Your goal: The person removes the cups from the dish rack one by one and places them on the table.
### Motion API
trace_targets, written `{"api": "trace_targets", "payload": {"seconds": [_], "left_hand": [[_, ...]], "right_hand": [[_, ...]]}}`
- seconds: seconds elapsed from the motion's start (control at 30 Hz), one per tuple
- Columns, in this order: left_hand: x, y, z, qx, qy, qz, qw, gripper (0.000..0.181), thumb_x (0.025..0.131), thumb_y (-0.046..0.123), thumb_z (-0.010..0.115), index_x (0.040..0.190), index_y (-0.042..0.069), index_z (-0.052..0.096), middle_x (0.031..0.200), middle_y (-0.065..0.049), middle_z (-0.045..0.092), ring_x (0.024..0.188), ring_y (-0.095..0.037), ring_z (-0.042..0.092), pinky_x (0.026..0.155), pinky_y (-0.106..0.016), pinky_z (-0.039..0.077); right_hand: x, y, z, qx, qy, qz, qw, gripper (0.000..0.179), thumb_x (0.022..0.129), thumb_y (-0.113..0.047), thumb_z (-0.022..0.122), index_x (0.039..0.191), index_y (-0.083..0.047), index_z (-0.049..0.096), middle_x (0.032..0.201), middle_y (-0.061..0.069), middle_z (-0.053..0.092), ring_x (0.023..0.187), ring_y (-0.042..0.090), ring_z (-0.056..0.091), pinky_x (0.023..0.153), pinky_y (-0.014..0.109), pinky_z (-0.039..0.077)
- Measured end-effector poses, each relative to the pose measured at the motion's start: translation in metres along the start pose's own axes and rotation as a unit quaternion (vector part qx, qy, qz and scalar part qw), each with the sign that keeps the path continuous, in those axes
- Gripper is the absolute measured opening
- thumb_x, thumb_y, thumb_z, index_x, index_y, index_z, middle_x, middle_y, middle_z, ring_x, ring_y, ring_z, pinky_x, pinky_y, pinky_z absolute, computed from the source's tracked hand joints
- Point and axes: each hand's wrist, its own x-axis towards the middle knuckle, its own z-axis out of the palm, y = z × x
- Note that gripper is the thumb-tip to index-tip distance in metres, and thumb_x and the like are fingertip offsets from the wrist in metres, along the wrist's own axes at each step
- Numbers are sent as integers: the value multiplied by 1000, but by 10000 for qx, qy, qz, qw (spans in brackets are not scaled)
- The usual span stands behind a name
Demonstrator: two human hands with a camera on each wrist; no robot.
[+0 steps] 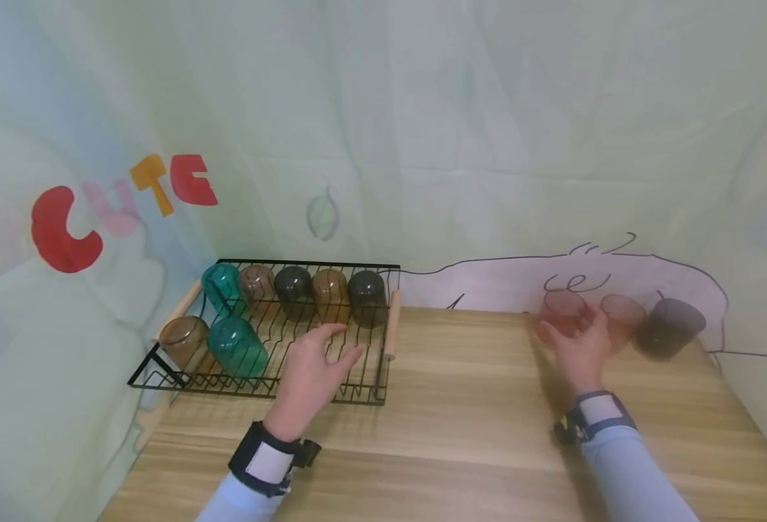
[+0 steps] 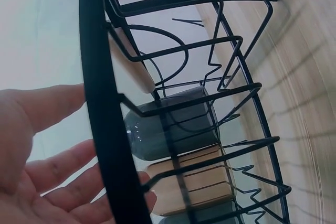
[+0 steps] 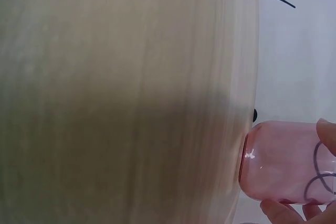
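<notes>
My left hand (image 1: 312,373) hovers over the front right part of a black wire dish rack (image 1: 308,262), thumb and fingers apart with nothing between them. Upside-down glasses stand in the rack: a back row ends in a dark grey glass (image 1: 368,297) beside an amber glass (image 1: 331,293), and a teal glass (image 1: 236,344) is in front. At the right, my right hand (image 1: 582,351) holds a pink glass (image 3: 283,161) between thumb and fingers, at the table's back edge. Just right of it stand a second pink glass (image 1: 626,315) and a dark grey glass (image 1: 672,330).
The wooden table (image 1: 468,406) meets a printed cloth backdrop (image 1: 520,130) behind. Wooden handles sit on the rack's sides, the right handle (image 1: 392,326) facing the middle of the table. Another amber glass (image 1: 184,341) stands at the rack's front left.
</notes>
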Motion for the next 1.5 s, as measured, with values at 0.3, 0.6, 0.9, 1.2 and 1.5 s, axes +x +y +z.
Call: {"api": "trace_targets", "payload": {"seconds": [0.3, 0.6, 0.9, 1.2, 1.5], "left_hand": [[1, 2, -8, 659, -116, 136, 9977, 49, 82, 41, 69, 118, 10, 59, 117, -8, 60, 88, -19, 60, 81, -37, 49], [4, -17, -37, 1705, 472, 481, 9831, 59, 76, 32, 76, 122, 1, 55, 121, -22, 52, 116, -41, 43, 90, -55, 40], [2, -41, -56, 2226, 593, -141, 9730, 75, 71, 25, 79, 133, 3, 45, 140, -29, 29, 132, -50, 5, 99, -67, 16], [5, -58, -59, 2490, 591, -477, 9655, 80, 71, 29, 79, 138, 9, 41, 145, -31, 18, 130, -53, -3, 97, -71, 12], [6, -65, -61, 2535, 626, -537, 9638, 80, 71, 28, 79, 139, 9, 40, 144, -32, 19, 129, -55, 0, 95, -72, 14]], "right_hand": [[-4, 7, -11, -58, 20, 120, 9999, 96, 74, -39, 76, 148, -21, 17, 144, 7, 33, 125, 25, 37, 99, 37, 36], [-10, 4, -12, -200, -102, 175, 9996, 101, 73, -40, 77, 149, -18, 14, 145, 9, 30, 128, 27, 33, 102, 41, 32], [-23, 2, -12, -231, -248, -81, 9994, 103, 75, -42, 75, 150, -16, 9, 148, 11, 24, 131, 29, 29, 101, 44, 33], [-48, -21, -14, 27, 82, -460, 9989, 96, 74, -36, 77, 148, -14, 20, 145, 9, 28, 125, 27, 35, 95, 42, 40], [-88, -47, -5, -1103, -1060, -1727, 9730, 79, 78, -46, 71, 140, -8, 38, 145, 15, 31, 129, 35, 31, 100, 56, 27]]}}
